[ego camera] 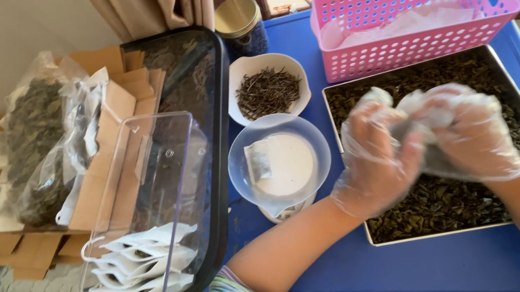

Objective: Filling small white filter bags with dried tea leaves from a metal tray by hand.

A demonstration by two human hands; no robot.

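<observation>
I see the left hand (374,155) and right hand (469,132) pressed together, fingers curled. Both wear thin clear gloves (forearms bare).

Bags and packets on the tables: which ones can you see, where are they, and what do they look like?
Clear plastic bags of dried leaves: far left, lying on flat brown cardboard, crinkly, dark green inside.
Small white pouches: stacked in the clear plastic bin at lower left.
Small white sachet: in the clear cup on the round scale, middle.
White packets: inside the pink basket, top right.
Jar with gold lid: top middle, dark and round.
No signs or screens visible.
</observation>
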